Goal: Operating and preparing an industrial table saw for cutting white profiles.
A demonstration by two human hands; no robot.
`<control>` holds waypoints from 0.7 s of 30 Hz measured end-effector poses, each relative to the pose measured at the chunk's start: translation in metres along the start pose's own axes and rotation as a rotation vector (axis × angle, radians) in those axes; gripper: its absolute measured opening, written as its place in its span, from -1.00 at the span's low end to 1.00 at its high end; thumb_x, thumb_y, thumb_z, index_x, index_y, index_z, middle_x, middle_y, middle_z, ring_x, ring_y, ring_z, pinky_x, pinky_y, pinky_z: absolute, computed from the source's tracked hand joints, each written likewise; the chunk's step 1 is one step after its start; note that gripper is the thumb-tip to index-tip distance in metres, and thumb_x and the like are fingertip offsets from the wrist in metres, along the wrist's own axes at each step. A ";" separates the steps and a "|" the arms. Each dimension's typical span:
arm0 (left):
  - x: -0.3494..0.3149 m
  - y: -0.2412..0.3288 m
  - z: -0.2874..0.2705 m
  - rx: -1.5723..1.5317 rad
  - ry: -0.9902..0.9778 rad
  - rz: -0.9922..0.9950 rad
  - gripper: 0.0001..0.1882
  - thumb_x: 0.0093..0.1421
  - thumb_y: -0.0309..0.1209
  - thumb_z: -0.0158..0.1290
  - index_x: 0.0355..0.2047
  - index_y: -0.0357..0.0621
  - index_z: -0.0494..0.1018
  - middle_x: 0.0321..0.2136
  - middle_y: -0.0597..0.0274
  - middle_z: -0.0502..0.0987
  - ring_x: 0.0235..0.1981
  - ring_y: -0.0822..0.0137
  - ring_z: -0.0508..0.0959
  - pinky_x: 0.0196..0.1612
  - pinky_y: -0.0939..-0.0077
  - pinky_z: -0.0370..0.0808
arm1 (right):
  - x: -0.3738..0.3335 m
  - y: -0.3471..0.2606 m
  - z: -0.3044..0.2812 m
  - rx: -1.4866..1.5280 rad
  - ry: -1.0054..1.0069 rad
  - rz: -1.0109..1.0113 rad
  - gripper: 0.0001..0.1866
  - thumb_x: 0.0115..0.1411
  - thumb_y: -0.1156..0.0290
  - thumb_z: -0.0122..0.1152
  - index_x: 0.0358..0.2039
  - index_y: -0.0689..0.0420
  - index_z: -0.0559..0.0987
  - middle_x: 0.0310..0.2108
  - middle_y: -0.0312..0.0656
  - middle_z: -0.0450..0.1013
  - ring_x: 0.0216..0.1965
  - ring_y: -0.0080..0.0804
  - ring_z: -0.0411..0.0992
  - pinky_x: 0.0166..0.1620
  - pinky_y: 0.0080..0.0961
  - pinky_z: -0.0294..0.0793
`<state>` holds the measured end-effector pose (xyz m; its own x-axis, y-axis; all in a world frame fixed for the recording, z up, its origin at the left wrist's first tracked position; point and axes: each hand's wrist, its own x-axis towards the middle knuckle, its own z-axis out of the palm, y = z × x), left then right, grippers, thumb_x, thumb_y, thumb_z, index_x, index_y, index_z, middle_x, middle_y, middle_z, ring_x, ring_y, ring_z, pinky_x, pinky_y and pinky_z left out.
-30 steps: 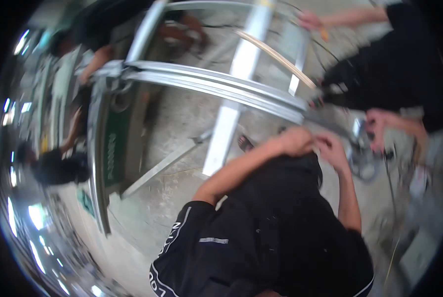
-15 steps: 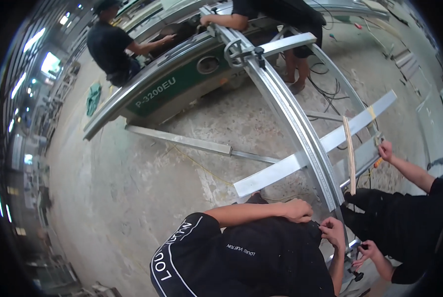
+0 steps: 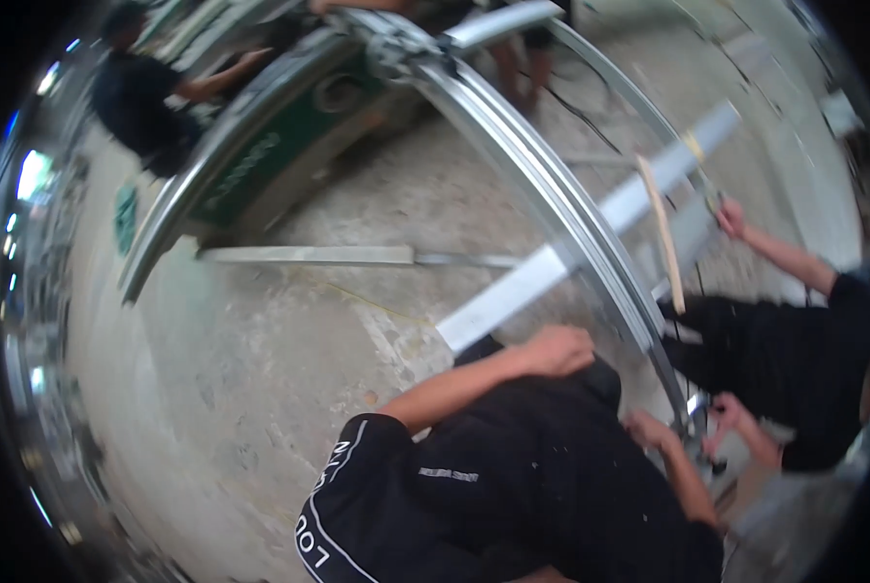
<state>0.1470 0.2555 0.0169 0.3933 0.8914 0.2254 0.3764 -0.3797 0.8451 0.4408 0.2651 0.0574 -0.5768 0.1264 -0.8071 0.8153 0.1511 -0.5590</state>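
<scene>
I am bent low, my black-clad body filling the bottom of the picture. My left hand [image 3: 559, 350] is curled in a fist over my dark-clothed knee; anything inside it is hidden. My right hand [image 3: 649, 428] is lower and to the right, fingers drawn together, beside the near end of a long silver rail [image 3: 542, 180]. Blur hides what it may hold. Close to it, a co-worker's hand [image 3: 730, 418] is at the metal fitting [image 3: 693, 418] on the rail's end. A flat silver bar [image 3: 503, 296] crosses beneath the rail.
A co-worker's other hand [image 3: 731, 219] touches the frame at right. A wooden strip [image 3: 661, 233] leans over the bar. Beyond stands a green machine [image 3: 260, 160] with another person beside it. A diagonal support arm [image 3: 309, 255] and dark cables [image 3: 581, 112] cross the concrete floor.
The view has shifted and blurred, so the rail and machine sit higher and further left. My right hand has come away from my left, widening the gap between them.
</scene>
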 end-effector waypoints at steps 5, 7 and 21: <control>0.000 -0.008 -0.022 -0.098 -0.091 -0.070 -0.82 0.07 -0.31 -0.09 -0.49 -0.18 0.36 -0.51 0.08 0.37 -0.44 0.05 0.41 -0.37 0.28 0.35 | 0.012 -0.006 0.013 0.213 -0.015 -0.126 -0.95 -0.15 0.53 0.11 -0.59 0.19 0.52 -0.68 -0.29 0.42 -0.67 -0.59 0.36 -0.59 -0.64 0.32; 0.000 -0.017 -0.032 -0.134 -0.115 -0.067 -0.81 0.07 -0.31 -0.09 -0.47 -0.18 0.37 -0.49 0.08 0.38 -0.43 0.06 0.41 -0.36 0.30 0.36 | 0.003 -0.038 -0.022 0.227 -0.016 -0.095 -0.95 -0.11 0.52 0.10 -0.58 0.20 0.51 -0.69 -0.31 0.40 -0.67 -0.61 0.35 -0.59 -0.65 0.32; -0.048 -0.075 -0.066 0.473 0.012 -0.518 -0.17 -0.09 -0.12 0.04 0.17 0.12 -0.10 -0.12 0.00 0.21 -0.22 0.00 0.37 -0.34 0.18 0.46 | 0.119 0.031 -0.180 -0.469 1.592 0.279 -0.62 -0.16 0.32 0.20 -0.33 0.27 0.43 -0.49 -0.01 0.39 -0.38 -0.21 0.41 -0.25 -0.34 0.36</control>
<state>0.0440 0.2572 -0.0255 0.0565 0.9884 -0.1412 0.8382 0.0298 0.5446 0.3882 0.4610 -0.0218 -0.1407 0.9493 0.2812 0.9789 0.1759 -0.1041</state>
